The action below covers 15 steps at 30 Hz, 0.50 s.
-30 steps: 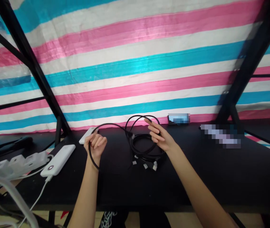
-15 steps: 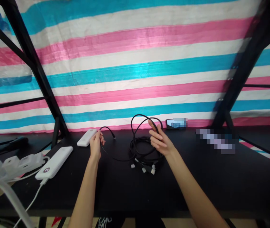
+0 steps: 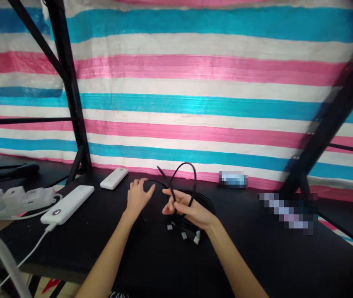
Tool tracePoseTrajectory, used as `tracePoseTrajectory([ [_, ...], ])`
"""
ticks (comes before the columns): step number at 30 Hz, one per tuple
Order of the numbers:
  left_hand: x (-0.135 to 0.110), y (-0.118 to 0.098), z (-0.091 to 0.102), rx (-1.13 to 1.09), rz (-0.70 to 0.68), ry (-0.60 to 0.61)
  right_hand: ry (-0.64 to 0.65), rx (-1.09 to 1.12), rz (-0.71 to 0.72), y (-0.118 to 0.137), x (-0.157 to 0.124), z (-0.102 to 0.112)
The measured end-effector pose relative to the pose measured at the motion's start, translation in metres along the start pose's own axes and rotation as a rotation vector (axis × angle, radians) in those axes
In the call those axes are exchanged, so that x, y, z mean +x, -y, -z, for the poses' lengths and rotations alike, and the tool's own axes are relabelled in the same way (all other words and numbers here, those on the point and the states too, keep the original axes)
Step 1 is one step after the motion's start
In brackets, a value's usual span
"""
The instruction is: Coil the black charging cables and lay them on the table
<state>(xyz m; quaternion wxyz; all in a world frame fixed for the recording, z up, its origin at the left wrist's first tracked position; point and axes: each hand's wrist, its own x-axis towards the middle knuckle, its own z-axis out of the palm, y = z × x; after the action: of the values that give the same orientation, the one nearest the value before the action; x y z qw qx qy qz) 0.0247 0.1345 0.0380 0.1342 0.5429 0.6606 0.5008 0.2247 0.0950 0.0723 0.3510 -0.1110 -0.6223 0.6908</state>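
Note:
My right hand [image 3: 192, 210] pinches a black cable [image 3: 195, 176], which rises in a loop above the fingers, one length poking up to the left. Beneath and behind this hand lies a coiled bundle of black cables [image 3: 206, 201], partly hidden by it. Several pale connector ends [image 3: 184, 236] show at the bundle's front. To the left, my left hand [image 3: 138, 195] is low over the table, its thumb apart from its fingers. A stretch of black cable runs near its fingertips; whether they touch it is hard to tell.
A white power bank [image 3: 114, 178] lies behind my left hand. Another white power bank [image 3: 68, 205] with a white cable plugged in is further left, beside white chargers [image 3: 16, 200]. A phone [image 3: 234, 179] leans at the back. Black frame posts [image 3: 71, 91] flank the black table [image 3: 160, 265].
My left hand has opened and moved right, away from the power bank. My right hand has come left and lower, closing on the cable loop. The camera view has tilted.

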Motion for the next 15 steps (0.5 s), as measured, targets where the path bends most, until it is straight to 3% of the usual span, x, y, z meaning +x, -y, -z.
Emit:
tracePoseTrajectory([
  [4,0.0,0.008,-0.004,-0.038,0.139,0.086,0.056,-0.128,-0.118,-0.016,0.008,-0.008],
  [8,0.012,0.011,0.006,-0.205,0.3,0.149,0.065,-0.239,-0.135,-0.02,0.009,-0.009],
  [12,0.019,0.009,0.019,-0.404,0.455,0.293,0.018,-0.209,-0.104,-0.02,0.009,-0.009],
  [15,0.022,0.01,0.029,-0.54,0.491,0.38,-0.044,-0.131,-0.096,-0.024,0.011,-0.01],
])
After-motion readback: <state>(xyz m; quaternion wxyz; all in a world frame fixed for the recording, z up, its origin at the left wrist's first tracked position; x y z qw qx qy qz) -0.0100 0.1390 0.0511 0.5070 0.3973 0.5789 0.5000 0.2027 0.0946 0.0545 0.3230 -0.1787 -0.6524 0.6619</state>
